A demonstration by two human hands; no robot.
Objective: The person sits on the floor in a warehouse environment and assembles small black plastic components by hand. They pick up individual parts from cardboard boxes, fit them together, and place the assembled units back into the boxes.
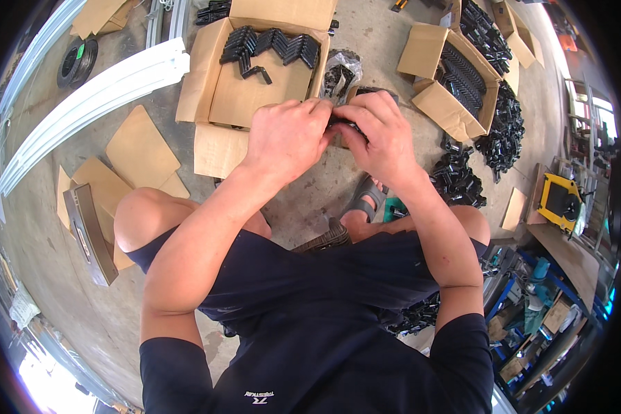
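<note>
My left hand and my right hand meet in front of me, fingers pinched around a small black part. Most of that part is hidden by the fingers, so its full shape does not show. Just beyond my left hand stands an open cardboard box with rows of black angled brackets along its far side. One bracket lies apart from the rows. A clear plastic bag of small dark pieces sits past my fingertips, beside the box.
To the right, another open carton holds stacked black parts, with loose piles of black parts around it. Long white strips and flat cardboard lie at left, near a black coil. A yellow-framed object stands far right.
</note>
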